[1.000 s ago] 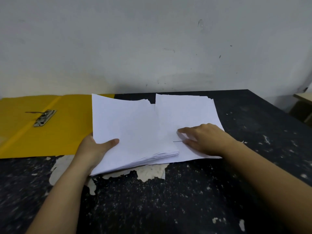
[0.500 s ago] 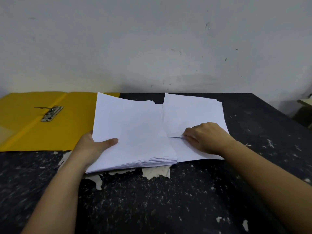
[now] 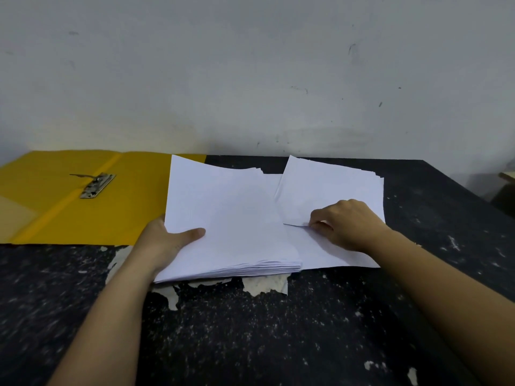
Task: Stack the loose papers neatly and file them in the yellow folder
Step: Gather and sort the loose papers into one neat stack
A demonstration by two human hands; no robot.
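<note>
A thick stack of white papers [image 3: 228,218] lies tilted at the table's middle, its left side raised in my left hand [image 3: 164,243], thumb on top. To its right a thinner pile of loose sheets [image 3: 328,188] lies flat. My right hand [image 3: 345,224] pinches the near corner of the top sheet there and lifts it slightly. The yellow folder [image 3: 55,218] lies open at the left, with its metal clip [image 3: 96,185] near the spine. The stack overlaps the folder's right edge.
The black tabletop [image 3: 278,330] is worn, with peeled pale patches [image 3: 264,285] just under the stack's near edge. A grey wall [image 3: 250,79] stands directly behind the table. The table's right corner [image 3: 423,161] falls away toward furniture at the far right.
My right hand went from lying flat on the right pile to pinching and raising the corner of its top sheet. My left hand kept its hold on the stack.
</note>
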